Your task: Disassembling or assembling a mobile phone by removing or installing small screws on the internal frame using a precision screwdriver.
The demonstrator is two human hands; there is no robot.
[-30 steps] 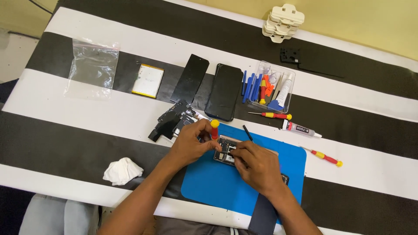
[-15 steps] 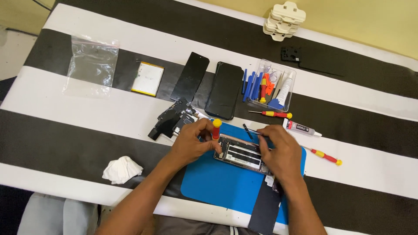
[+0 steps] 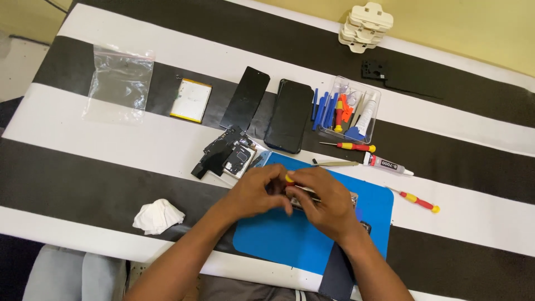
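Hands meet over the blue mat (image 3: 278, 245) now: my right hand (image 3: 329, 206) has come back from the far end of the phone frame (image 3: 312, 196) and closed in beside my left hand (image 3: 253, 192), so the two touch above the part. A second ago the frame lay more exposed between them; now my fingers hide most of it, and only a sliver of metal edge shows. My left hand's fingers curl around the screwdriver (image 3: 289, 178), of which just the yellow tip of the handle peeks out. My right hand's fingers are bent down on the frame, pinning it to the mat, though I cannot tell exactly how they grip. That reads to me as steadying the piece for fine work. Black loose parts (image 3: 223, 153) lie just beyond my left hand, a crumpled tissue (image 3: 157, 216) well off to the side.
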